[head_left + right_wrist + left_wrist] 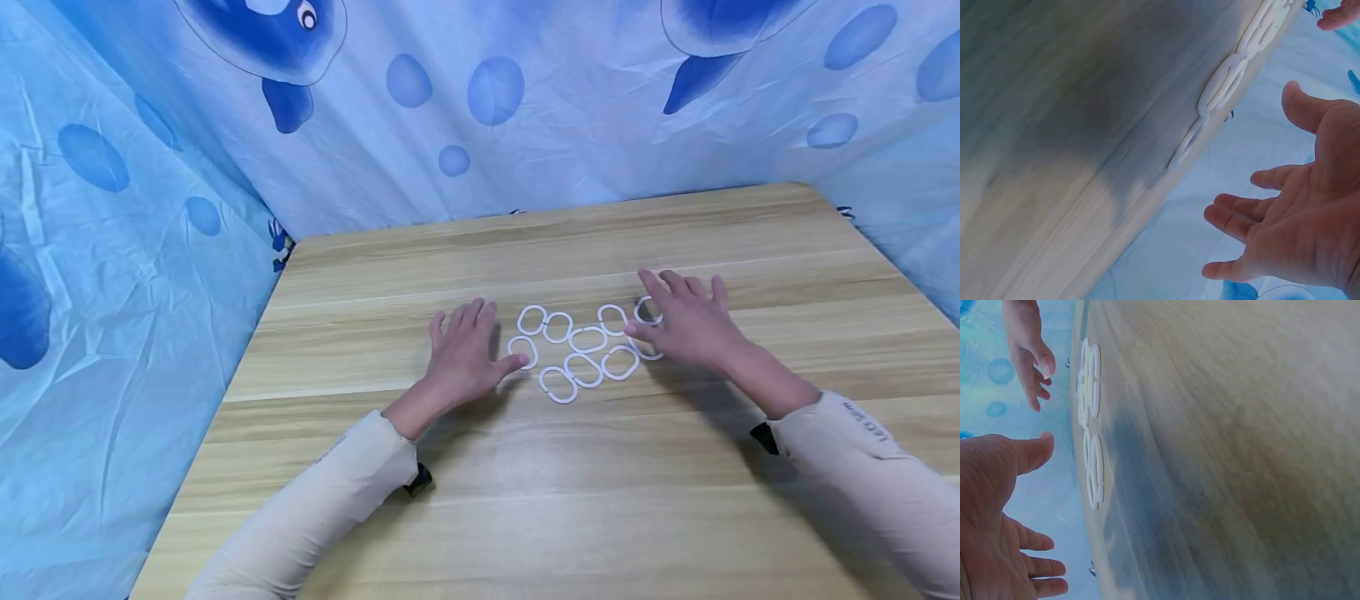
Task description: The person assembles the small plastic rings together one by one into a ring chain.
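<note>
Several white oval rings (pixel 587 340), some with a small gap in the rim, lie flat in a loose cluster on the wooden table. My left hand (pixel 467 354) hovers at the cluster's left side, fingers spread, its thumb over the leftmost ring (pixel 513 343). On the right side my right hand (pixel 692 323) is held above the table with fingers apart, partly covering the rightmost rings. Both wrist views show a space between the hands and the tabletop. In the left wrist view the rings (pixel 1095 381) appear edge-on; neither hand holds anything.
The light wooden table (pixel 525 517) reaches back to a blue curtain (pixel 360 158) with whale and bubble prints. That curtain also hangs along the left and right sides. Shadows of both hands fall on the wood.
</note>
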Demonstrator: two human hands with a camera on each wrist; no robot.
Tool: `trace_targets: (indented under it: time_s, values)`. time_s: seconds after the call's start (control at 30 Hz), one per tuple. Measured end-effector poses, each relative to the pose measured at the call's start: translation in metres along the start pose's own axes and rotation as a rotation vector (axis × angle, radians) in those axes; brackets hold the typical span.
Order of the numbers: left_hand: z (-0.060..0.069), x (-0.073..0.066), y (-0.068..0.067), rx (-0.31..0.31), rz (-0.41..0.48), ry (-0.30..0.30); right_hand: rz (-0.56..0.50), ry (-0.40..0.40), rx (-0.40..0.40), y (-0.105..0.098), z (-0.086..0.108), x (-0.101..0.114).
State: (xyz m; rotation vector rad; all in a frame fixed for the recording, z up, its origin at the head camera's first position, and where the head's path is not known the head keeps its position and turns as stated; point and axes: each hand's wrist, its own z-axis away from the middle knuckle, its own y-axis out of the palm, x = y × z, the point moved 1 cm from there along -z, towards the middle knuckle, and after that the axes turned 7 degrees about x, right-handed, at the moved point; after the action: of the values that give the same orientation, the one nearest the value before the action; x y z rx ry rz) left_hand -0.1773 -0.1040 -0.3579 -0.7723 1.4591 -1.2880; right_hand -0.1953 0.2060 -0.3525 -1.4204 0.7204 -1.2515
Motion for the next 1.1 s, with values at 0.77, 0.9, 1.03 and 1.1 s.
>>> trace_targets:
  time_s: [0.77, 0.9, 1.03, 1.1]
  values:
    - [-0.009, -0.006, 0.008, 0.025, 0.028, 0.086, 0.006, -0.315, -0.023, 0.006, 0.004, -0.015]
    - [-0.009, -0.007, 0.009, 0.011, 0.025, 0.113, 0.034, -0.339, -0.011, 0.009, 0.003, -0.014]
    - [-0.010, -0.008, 0.010, 0.018, 0.019, 0.122, 0.046, -0.341, -0.006, 0.012, 0.002, -0.013]
    - [-0.010, -0.009, 0.010, 0.031, 0.016, 0.124, 0.045, -0.342, -0.008, 0.012, 0.002, -0.012]
